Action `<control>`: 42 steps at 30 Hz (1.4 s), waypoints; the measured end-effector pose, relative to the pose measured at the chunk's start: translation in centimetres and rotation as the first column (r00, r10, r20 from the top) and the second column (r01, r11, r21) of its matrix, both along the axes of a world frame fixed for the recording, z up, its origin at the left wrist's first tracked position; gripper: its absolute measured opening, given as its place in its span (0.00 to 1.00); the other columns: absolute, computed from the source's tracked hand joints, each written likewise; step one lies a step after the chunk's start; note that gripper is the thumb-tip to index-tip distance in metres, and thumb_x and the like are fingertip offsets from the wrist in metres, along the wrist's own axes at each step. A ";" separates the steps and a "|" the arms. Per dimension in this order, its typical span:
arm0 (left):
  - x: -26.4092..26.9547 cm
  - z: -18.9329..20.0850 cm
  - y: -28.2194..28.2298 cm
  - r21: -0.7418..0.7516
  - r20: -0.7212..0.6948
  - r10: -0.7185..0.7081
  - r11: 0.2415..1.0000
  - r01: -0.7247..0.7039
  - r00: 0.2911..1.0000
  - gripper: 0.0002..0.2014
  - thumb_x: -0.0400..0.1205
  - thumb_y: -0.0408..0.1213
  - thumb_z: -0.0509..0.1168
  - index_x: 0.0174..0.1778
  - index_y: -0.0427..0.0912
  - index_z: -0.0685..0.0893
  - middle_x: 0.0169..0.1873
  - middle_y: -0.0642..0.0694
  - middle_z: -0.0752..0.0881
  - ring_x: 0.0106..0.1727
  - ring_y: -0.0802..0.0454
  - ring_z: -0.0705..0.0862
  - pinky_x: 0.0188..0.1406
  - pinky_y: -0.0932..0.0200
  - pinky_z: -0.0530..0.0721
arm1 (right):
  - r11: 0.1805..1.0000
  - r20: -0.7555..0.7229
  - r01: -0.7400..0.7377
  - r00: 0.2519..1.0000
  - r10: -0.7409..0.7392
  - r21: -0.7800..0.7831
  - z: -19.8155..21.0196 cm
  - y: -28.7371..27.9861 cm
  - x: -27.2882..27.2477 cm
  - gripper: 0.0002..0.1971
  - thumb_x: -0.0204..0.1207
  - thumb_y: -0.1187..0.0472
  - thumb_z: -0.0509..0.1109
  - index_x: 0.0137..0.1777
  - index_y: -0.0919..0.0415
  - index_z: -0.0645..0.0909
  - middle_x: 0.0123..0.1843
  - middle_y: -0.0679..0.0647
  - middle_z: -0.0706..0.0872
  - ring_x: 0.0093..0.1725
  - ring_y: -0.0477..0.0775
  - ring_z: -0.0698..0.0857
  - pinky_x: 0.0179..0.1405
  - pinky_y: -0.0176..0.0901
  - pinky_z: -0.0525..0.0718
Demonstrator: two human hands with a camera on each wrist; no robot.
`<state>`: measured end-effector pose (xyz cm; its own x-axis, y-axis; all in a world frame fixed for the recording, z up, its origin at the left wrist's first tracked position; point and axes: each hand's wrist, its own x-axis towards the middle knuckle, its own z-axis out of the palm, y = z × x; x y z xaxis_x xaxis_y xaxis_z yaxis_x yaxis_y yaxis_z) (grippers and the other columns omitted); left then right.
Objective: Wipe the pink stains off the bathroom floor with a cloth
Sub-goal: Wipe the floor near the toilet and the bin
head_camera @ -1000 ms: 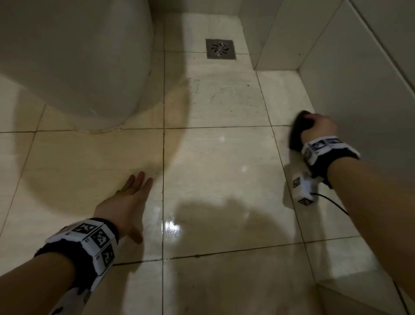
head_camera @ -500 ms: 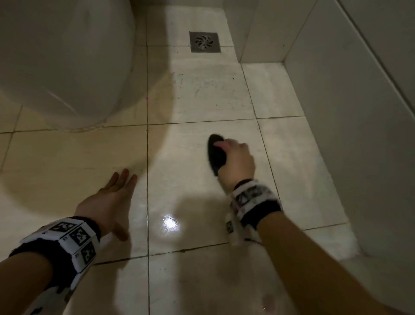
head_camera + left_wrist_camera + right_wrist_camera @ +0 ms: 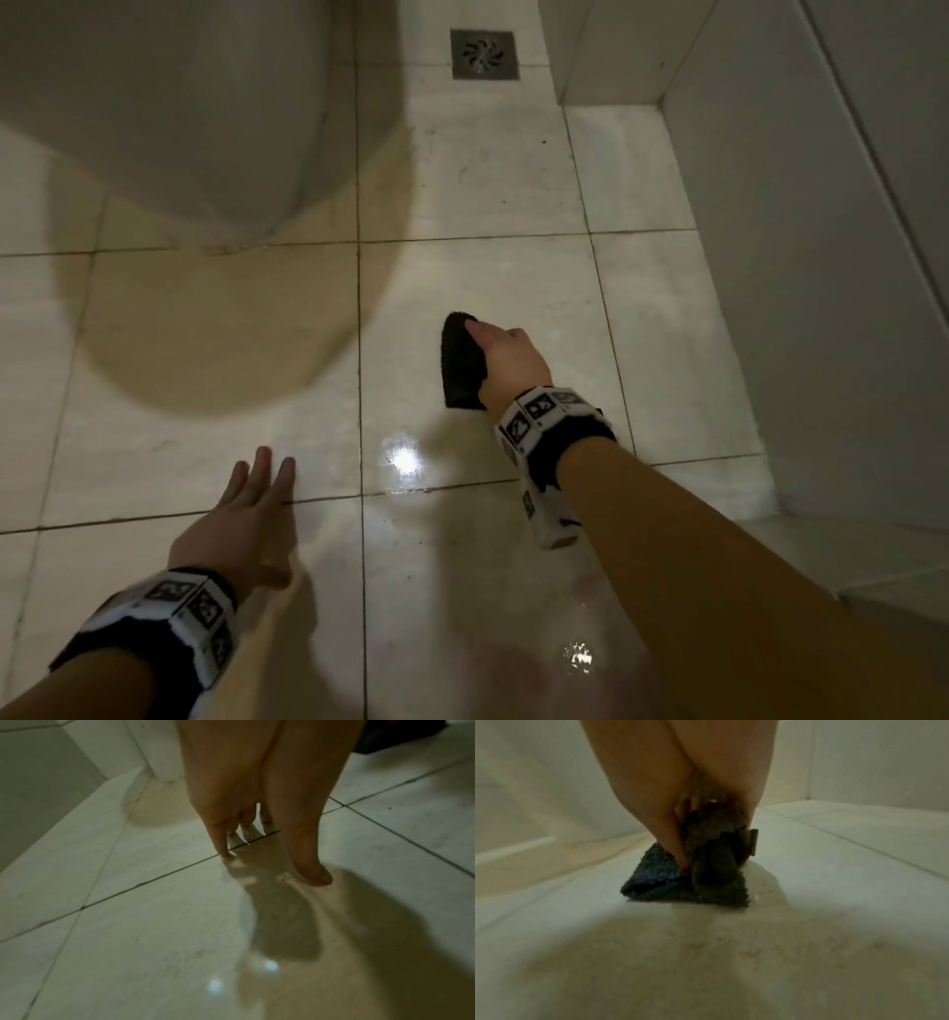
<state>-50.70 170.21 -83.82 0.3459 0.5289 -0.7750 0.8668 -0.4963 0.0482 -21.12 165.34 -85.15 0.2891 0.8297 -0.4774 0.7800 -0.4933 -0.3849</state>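
Note:
A dark folded cloth [image 3: 459, 362] lies pressed on the cream floor tile [image 3: 513, 277] in the middle of the head view. My right hand [image 3: 508, 360] grips it from above, fingers curled round the bunched fabric. In the right wrist view the cloth [image 3: 680, 880] spreads flat on the wet floor beneath my right hand [image 3: 706, 845]. My left hand [image 3: 246, 509] rests flat on the floor at lower left, fingers straight over a grout line. The left wrist view shows the left hand [image 3: 272, 850] with its fingertips [image 3: 225, 852] touching the tile. A faint pink smear [image 3: 580, 580] shows beside my right forearm.
The white toilet base [image 3: 169, 113] stands at the upper left. A square metal floor drain [image 3: 484, 54] sits at the top. A tiled wall [image 3: 821, 257] runs along the right, with a corner column [image 3: 606, 46] near the drain. Wet glare [image 3: 403, 457] shines between my hands.
My right hand carried the cloth from beside the right wall to the middle tile. The view has shifted, and my left hand now lies lower, across a grout line.

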 end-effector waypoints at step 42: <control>0.4 -2.3 -15.6 0.358 0.288 -0.327 0.908 0.215 0.900 0.28 0.84 0.47 0.58 0.80 0.60 0.57 0.71 0.45 0.71 0.69 0.44 0.70 0.61 0.49 0.79 | 0.946 0.348 -0.060 0.921 0.176 -0.319 2.5 -27.5 -12.8 0.23 0.76 0.56 0.68 0.71 0.54 0.72 0.70 0.54 0.72 0.68 0.58 0.72 0.63 0.53 0.78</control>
<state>-50.28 154.59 -86.12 0.7190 0.5690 -0.3992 0.6549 -0.7469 0.1149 -33.89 137.81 -82.65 0.4005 0.7056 -0.5846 0.8962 -0.4346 0.0894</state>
